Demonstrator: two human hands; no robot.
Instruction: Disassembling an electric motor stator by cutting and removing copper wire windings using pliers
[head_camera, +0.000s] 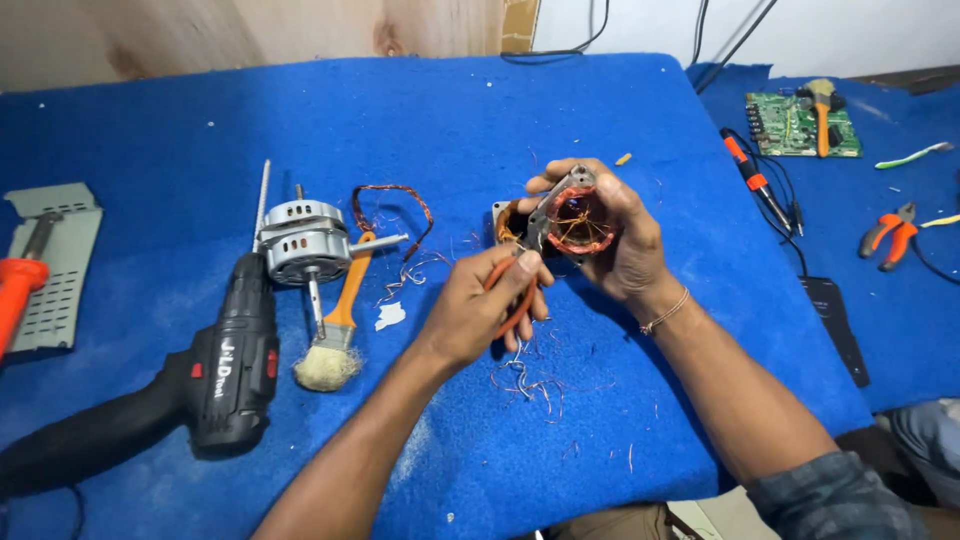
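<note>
My right hand (622, 240) grips a round motor stator (578, 218) wound with copper wire, tilted so its open face shows. My left hand (478, 312) is closed around the orange handles of small pliers (512, 290), whose jaws reach into the stator's windings. Loose cut strands of copper wire (528, 378) lie on the blue cloth (420, 120) just below my hands.
A silver motor housing with a shaft (303, 240) and an orange-handled brush (335, 335) lie left of my hands. A black electric drill (215, 375) sits at the lower left, a grey metal plate (58, 262) at the far left. Circuit board (800, 122), soldering iron (755, 180) and orange pliers (888, 235) lie at the right.
</note>
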